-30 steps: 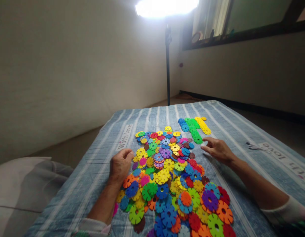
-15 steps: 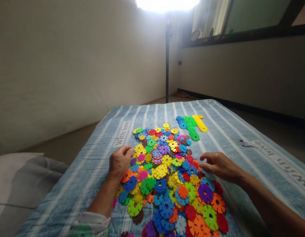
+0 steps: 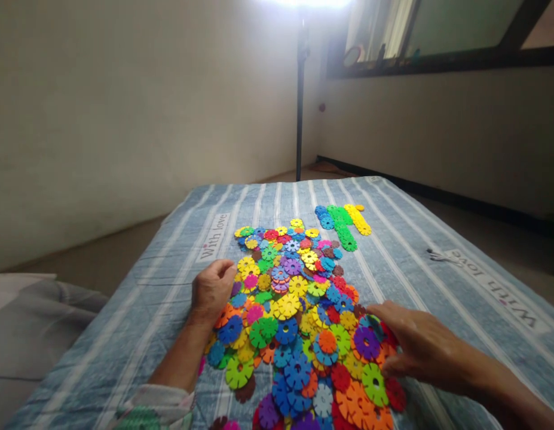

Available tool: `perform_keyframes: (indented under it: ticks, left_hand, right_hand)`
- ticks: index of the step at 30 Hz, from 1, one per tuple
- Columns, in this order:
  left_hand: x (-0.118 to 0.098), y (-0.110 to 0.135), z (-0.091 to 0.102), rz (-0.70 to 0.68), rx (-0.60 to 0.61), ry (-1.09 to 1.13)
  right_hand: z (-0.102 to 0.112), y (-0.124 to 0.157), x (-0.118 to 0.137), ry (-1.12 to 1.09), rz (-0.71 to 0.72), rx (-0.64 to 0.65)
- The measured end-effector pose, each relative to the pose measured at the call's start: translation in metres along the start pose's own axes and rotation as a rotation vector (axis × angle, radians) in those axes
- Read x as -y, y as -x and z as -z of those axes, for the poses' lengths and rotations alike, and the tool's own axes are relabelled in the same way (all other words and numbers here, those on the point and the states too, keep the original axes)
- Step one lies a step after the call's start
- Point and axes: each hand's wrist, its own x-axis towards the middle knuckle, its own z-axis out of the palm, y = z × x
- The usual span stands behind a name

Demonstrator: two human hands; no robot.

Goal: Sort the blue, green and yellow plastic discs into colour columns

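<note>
Multicoloured notched discs (image 3: 286,306) lie heaped at six o'clock on striped blue cloth (image 3: 160,286). At the heap's three o'clock, the right hand (image 3: 418,343) spreads thumb from fingers; at ten, the left hand (image 3: 211,289) curls, whether gripping I cannot tell. Disc rows (image 3: 343,230) lie at one.

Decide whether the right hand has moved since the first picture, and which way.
Yes. Against the long green strip, the right hand has moved down the picture, from beside that strip to the right edge of the disc pile.
</note>
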Motion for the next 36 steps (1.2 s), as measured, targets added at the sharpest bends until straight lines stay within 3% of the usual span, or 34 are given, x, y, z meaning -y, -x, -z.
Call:
perform_keyframes:
  ticks: [6,14,18,21,23,26,36]
  left_hand:
    - [-0.005,0.003,-0.001,-0.002,0.016,0.02]
    - [-0.004,0.003,-0.001,-0.015,0.018,0.013]
    - [-0.004,0.005,0.0,-0.012,0.025,0.017]
    - [-0.003,0.006,-0.001,-0.005,0.033,0.038]
    - [-0.002,0.006,-0.002,-0.001,0.038,0.045]
    - [-0.002,0.006,-0.003,0.004,0.041,0.048]
    - [-0.001,0.007,-0.003,0.009,0.053,0.055]
  right_hand:
    - [-0.024,-0.017,0.007,0.02,-0.036,-0.079]
    - [-0.022,-0.055,0.036,0.081,0.011,-0.089]
    - [-0.04,-0.036,0.026,0.145,0.09,-0.204]
    - [-0.07,-0.006,0.002,0.129,0.315,-0.297]
    - [-0.09,0.012,-0.013,0.154,0.392,-0.347]
    - [-0.106,0.024,-0.021,0.229,0.421,-0.327]
    - [-0.085,-0.026,0.014,0.236,0.499,-0.284]
